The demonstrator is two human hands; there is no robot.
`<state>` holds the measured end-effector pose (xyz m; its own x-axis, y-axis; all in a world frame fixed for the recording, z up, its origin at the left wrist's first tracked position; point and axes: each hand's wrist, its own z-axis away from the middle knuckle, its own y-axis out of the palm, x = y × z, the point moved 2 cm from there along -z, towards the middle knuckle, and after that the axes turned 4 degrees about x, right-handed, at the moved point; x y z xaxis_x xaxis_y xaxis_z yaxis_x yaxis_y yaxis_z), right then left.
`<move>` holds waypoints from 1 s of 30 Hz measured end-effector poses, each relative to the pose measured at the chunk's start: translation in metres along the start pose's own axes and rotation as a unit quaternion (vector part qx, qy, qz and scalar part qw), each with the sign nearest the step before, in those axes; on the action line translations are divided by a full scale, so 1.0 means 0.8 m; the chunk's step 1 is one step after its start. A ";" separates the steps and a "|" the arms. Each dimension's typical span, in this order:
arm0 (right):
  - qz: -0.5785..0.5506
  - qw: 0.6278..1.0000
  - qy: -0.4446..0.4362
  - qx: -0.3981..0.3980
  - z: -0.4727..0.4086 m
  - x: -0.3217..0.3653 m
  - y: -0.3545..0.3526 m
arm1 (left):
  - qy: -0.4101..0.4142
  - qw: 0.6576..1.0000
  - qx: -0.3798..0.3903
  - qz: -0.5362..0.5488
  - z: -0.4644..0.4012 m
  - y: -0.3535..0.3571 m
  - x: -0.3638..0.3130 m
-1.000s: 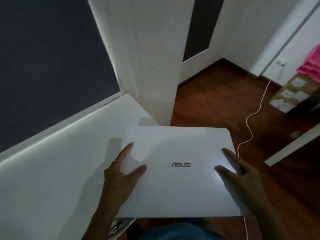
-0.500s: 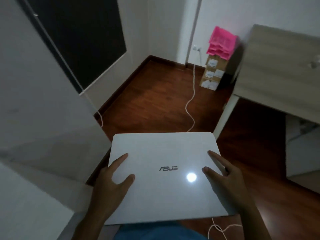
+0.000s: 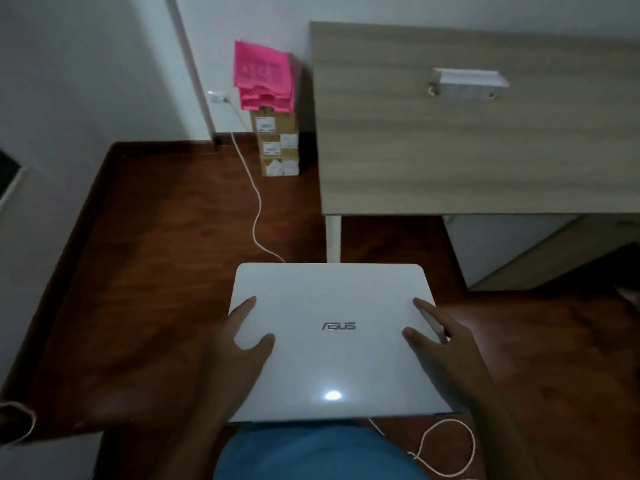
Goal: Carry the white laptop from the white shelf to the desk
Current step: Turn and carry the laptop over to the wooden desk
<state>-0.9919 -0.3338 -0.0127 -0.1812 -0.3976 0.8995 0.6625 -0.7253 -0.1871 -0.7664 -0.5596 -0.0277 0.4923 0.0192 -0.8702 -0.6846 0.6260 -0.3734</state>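
My left hand (image 3: pixel 235 351) and my right hand (image 3: pixel 446 351) each clamp a side edge of the closed white laptop (image 3: pixel 337 341), thumb and forefinger spread flat on its lid, the other fingers hidden underneath. So both grips are closed on it. The laptop sits level in the lower middle of the frame, held in the air in front of my blue-clad body, logo facing up and a bright spot of light reflected near its closest edge.

Beyond its far edge, in the upper right of the frame, stands the desk (image 3: pixel 467 143), a pale wood-grain surface on a white leg (image 3: pixel 333 237). The laptop is not on that surface; it hangs just short of the front left corner. A small white object (image 3: pixel 467 81) lies on the surface toward the back. Below the surface, at the right, a white cabinet (image 3: pixel 502 247) stands in shadow.

The floor (image 3: pixel 180 271) is dark reddish wood, and the walls in the upper left are white. A white cable (image 3: pixel 254 202) runs from a wall socket (image 3: pixel 219 97) across the floor toward me and passes under the laptop; a loop of it lies at the bottom right. Beside the left end of the desk, against the wall, stacked cardboard boxes (image 3: pixel 277 147) carry a pile of pink trays (image 3: pixel 265 77).
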 end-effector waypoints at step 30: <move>0.097 0.995 0.011 -0.031 -0.602 0.097 -0.196 | -0.037 0.988 0.036 -0.144 -0.525 0.291 -0.198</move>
<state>-1.4597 -0.5211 -0.1036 -0.0713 -0.5454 0.8352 0.6405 -0.6669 -0.3808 -1.2293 -0.7443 -0.1115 0.7003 -0.1121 -0.7050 -0.4724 0.6676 -0.5754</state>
